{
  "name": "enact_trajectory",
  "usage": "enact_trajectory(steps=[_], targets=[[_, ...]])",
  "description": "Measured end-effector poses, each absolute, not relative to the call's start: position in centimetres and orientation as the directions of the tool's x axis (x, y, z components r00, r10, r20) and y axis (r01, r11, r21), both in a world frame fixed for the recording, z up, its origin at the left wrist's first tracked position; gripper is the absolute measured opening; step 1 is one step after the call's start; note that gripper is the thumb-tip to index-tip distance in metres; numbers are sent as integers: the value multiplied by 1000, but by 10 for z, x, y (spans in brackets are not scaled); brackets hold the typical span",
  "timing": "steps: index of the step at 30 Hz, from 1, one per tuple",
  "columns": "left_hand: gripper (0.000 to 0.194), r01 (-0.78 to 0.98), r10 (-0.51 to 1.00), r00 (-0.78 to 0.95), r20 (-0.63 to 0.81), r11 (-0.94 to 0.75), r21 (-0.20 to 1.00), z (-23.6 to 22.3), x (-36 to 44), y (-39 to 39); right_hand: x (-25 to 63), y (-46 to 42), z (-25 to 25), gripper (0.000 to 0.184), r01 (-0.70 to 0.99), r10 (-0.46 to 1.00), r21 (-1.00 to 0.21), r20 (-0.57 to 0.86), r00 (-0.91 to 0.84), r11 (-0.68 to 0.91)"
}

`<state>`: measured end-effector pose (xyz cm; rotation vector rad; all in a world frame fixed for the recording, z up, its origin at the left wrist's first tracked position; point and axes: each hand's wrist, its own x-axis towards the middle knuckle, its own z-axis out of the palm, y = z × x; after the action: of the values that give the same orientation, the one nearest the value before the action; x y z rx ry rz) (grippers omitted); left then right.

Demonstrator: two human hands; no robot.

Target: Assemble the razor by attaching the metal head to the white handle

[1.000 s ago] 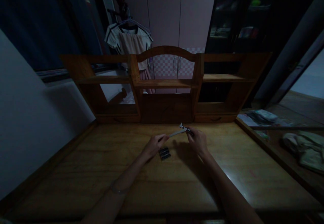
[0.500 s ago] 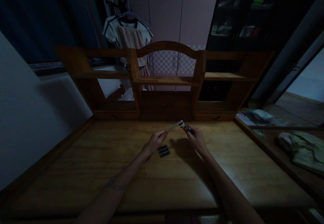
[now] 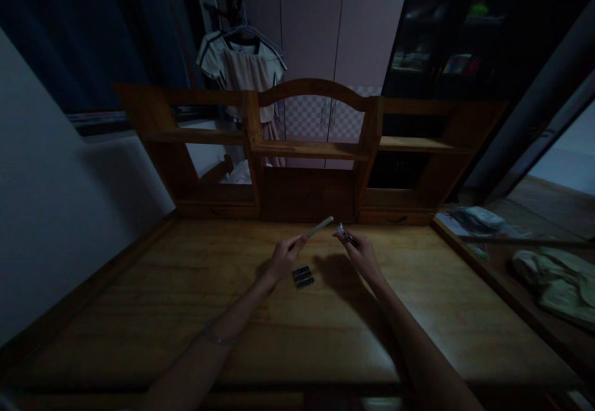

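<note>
On your table (image 3: 302, 343), between the front and back edges, lie small dark pieces (image 3: 304, 278), any print too small to read. Slightly beyond, your left hand (image 3: 282, 260) is closed around a pale stick (image 3: 320, 227); your right hand (image 3: 363, 257) pinches a metal tool (image 3: 343, 232), apart from the stick's tip. A wooden shelf unit (image 3: 311, 149) lines the back edge, a shirt (image 3: 244, 76) hanging behind.

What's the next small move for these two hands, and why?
Probably bringing the silver end of the tool in the right hand to the tip of the rod in the left hand: each hand has one item, and the two ends look close but apart.
</note>
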<state>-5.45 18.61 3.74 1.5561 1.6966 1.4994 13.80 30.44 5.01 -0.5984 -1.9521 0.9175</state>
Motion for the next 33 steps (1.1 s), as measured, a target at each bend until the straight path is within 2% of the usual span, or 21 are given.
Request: enact_trajectory(steps=[4, 15, 23, 33], targets=[[41, 490, 896, -255, 363, -204, 847, 37, -54, 188, 139, 301, 55, 30, 80, 697, -786, 491, -522, 614], [40, 530, 844, -350, 406, -178, 829, 36, -56, 187, 136, 297, 56, 30, 57, 708, -825, 446, -548, 563], [41, 540, 853, -339, 397, -170, 824, 36, -52, 188, 136, 298, 56, 37, 52, 719, -837, 435, -542, 545], [41, 544, 871, -298, 391, -182, 819, 37, -53, 187, 135, 300, 53, 36, 36, 719, -851, 420, -553, 524]])
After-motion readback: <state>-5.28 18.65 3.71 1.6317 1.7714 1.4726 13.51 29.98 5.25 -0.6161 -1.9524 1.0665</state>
